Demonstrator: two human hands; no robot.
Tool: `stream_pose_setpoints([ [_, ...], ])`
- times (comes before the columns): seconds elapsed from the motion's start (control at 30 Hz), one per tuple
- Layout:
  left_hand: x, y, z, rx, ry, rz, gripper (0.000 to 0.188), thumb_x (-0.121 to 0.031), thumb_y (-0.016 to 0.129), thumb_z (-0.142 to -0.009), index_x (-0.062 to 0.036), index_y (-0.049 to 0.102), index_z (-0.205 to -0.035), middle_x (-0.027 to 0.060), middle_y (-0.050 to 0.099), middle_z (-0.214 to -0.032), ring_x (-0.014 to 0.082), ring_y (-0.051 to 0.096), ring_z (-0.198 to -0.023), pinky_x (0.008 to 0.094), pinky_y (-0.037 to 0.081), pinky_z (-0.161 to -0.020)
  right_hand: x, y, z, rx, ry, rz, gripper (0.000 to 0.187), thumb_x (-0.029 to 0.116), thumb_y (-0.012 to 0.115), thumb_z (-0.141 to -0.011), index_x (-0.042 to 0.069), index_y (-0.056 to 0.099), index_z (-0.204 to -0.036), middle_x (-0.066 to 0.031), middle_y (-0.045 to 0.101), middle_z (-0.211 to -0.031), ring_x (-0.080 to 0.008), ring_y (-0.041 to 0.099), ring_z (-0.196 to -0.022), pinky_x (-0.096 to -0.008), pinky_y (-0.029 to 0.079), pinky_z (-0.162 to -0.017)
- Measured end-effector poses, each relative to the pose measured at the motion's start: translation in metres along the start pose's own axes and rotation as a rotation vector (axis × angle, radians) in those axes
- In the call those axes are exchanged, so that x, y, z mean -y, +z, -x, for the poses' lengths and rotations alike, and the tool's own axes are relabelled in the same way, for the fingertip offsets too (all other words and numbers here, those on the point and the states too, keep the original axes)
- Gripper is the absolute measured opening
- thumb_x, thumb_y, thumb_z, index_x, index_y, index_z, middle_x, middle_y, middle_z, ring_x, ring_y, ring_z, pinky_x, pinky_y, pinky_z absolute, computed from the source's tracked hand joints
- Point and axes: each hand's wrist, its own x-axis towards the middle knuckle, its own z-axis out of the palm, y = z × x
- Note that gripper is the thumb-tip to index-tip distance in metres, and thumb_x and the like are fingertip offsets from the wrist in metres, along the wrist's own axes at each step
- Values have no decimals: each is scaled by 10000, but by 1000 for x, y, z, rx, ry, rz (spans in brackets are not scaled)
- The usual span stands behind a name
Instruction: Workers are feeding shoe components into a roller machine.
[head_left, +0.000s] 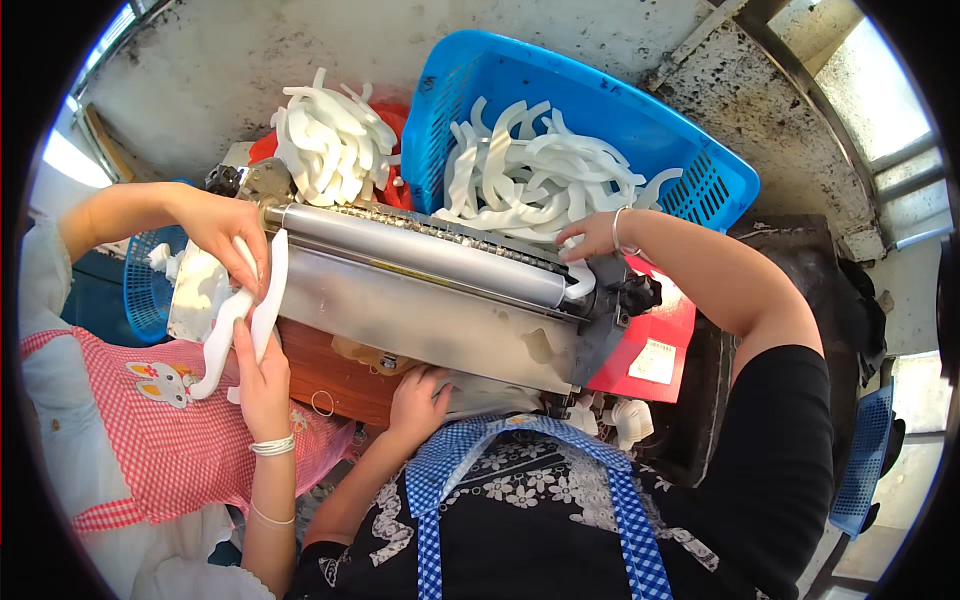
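My right hand (588, 238) is over the right end of a machine with a long metal roller (420, 250). Its fingers are closed on a curved white strip (579, 281), soft-looking like foam, whose lower part hangs by the roller's end. Low at the machine's front edge, my left hand (418, 402) is closed, its fingers curled under the sloping metal plate (430, 340); what they hold, if anything, is hidden. Behind the roller, a blue plastic basket (590, 85) holds many similar white strips (540, 170).
At left, a co-worker in a pink checked apron (150, 440) holds white strips (265, 300) in both hands. Another pile of strips (335, 140) lies on red material behind the machine's left end. A red box (655, 330) stands at right. A smaller blue basket (148, 290) is far left.
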Motion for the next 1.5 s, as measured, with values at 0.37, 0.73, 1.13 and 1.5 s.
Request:
stream_pose_setpoints([
  [0.37,20,75,13,524,103,-397,729,-300,697,-600,-40,398,-1211,141,422,-1174,321,340,-1132,428,319,-930,-27,6,18,-195,32,-319,321,61,693,-547,16,579,-844,-60,595,-749,-147,581,-662,-251,465,-580],
  [0.73,33,81,2,591,-53,-196,452,-257,646,-657,-73,532,-1054,153,545,-1000,325,527,-934,423,416,-794,-65,-15,67,-1014,630,-1289,258,180,684,-709,12,564,-864,-49,578,-760,-122,585,-640,-210,435,-480],
  [1.13,-9,35,11,396,634,-159,454,-59,622,-632,-30,478,-1061,123,477,-1004,288,523,-890,358,452,-760,8,62,185,-1340,-292,-1149,334,92,620,-764,-15,456,-1034,-79,567,-891,-127,566,-793,-199,419,-615],
  [1.5,-61,-26,6,-10,-164,945,276,-7,505,-774,10,485,-1049,58,549,-933,110,526,-823,244,433,-729,123,196,118,-557,-533,-1134,290,62,598,-785,5,481,-1045,-23,550,-861,-85,532,-779,-212,446,-715],
])
